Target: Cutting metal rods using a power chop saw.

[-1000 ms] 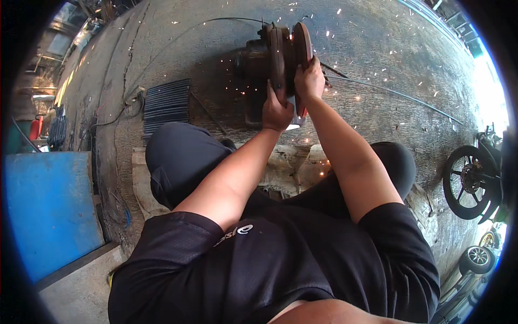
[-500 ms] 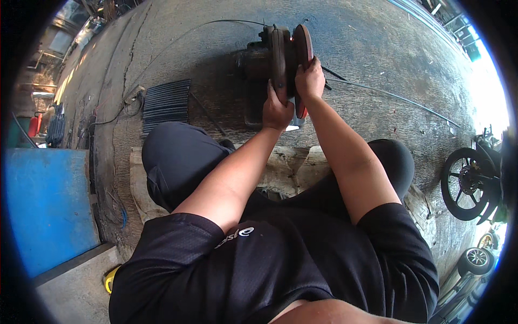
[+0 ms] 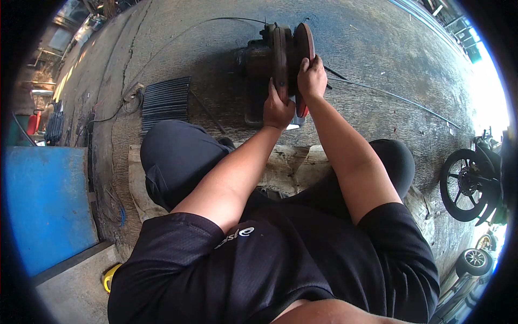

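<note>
In front of my knees stands a dark, worn motor-driven machine (image 3: 259, 62), like a cut-off saw, on a flat base. My left hand (image 3: 278, 110) grips the near edge of its round brown guard (image 3: 280, 59), fingers along the rim. A large thin disc (image 3: 304, 40) with a reddish edge stands upright just right of the guard. My right hand (image 3: 312, 81) is closed around the disc's near right edge, thumb and fingers on the rim. Whether the disc is fixed to the machine's shaft is hidden between the two parts.
Left of the machine lies a row of dark cut rods (image 3: 166, 102), beside a cable and plug block (image 3: 134, 92). A long thin rod (image 3: 399, 97) stretches off right. A blue panel (image 3: 48, 205) stands at left, a motorcycle wheel (image 3: 463, 184) at right, a yellow tape measure (image 3: 109, 278) lower left.
My hands keep their grip on the guard and disc. The right hand and the disc have shifted very slightly; little else differs.
</note>
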A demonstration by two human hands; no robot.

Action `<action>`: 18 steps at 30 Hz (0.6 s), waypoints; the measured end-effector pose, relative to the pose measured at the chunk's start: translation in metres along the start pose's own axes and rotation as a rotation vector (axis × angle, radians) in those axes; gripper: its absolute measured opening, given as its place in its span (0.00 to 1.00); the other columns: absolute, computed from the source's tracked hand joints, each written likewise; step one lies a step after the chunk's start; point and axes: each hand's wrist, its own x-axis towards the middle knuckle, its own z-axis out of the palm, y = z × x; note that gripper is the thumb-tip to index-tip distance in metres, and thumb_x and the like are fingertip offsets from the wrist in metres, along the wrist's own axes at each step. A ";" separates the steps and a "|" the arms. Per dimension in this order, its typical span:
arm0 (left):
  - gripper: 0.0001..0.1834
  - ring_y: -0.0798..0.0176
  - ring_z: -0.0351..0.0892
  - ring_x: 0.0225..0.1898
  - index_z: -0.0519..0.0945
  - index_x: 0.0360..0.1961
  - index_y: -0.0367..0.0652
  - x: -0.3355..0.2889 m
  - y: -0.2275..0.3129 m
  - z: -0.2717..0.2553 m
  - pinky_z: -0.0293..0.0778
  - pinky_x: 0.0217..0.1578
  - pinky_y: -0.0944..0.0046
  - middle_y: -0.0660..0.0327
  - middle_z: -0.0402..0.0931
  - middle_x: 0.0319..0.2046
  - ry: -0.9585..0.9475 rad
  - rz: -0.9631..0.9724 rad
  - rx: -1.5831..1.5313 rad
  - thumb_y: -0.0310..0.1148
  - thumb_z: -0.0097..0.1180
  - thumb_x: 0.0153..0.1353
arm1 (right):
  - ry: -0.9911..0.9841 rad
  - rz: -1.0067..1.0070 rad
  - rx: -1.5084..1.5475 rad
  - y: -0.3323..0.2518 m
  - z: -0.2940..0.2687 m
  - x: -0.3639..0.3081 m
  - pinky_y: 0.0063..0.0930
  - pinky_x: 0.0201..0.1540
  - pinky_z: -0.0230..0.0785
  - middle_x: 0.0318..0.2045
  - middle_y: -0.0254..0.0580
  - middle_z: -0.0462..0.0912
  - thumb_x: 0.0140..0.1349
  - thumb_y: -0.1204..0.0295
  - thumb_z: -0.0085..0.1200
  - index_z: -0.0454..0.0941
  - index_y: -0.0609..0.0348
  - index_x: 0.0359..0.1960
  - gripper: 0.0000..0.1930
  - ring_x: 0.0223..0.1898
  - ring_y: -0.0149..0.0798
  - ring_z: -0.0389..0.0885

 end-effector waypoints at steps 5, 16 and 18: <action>0.42 0.35 0.73 0.49 0.51 0.64 0.31 0.000 -0.002 0.002 0.70 0.49 0.48 0.34 0.72 0.46 -0.008 -0.010 0.014 0.30 0.51 0.46 | 0.025 -0.020 0.010 0.004 0.003 0.001 0.46 0.51 0.65 0.46 0.61 0.76 0.66 0.58 0.37 0.66 0.66 0.55 0.24 0.48 0.60 0.74; 0.41 0.36 0.73 0.48 0.52 0.63 0.32 0.001 -0.009 0.005 0.70 0.49 0.49 0.35 0.72 0.46 0.033 0.065 -0.019 0.29 0.51 0.45 | 0.024 -0.019 0.004 0.003 0.003 0.001 0.47 0.50 0.66 0.45 0.62 0.76 0.66 0.58 0.37 0.67 0.66 0.54 0.24 0.47 0.61 0.74; 0.42 0.36 0.73 0.49 0.52 0.63 0.33 0.002 -0.008 0.006 0.70 0.49 0.49 0.35 0.72 0.47 0.046 0.060 -0.007 0.30 0.51 0.45 | 0.018 -0.016 0.003 0.004 0.004 0.002 0.47 0.50 0.66 0.45 0.62 0.76 0.66 0.59 0.37 0.67 0.67 0.54 0.24 0.47 0.61 0.74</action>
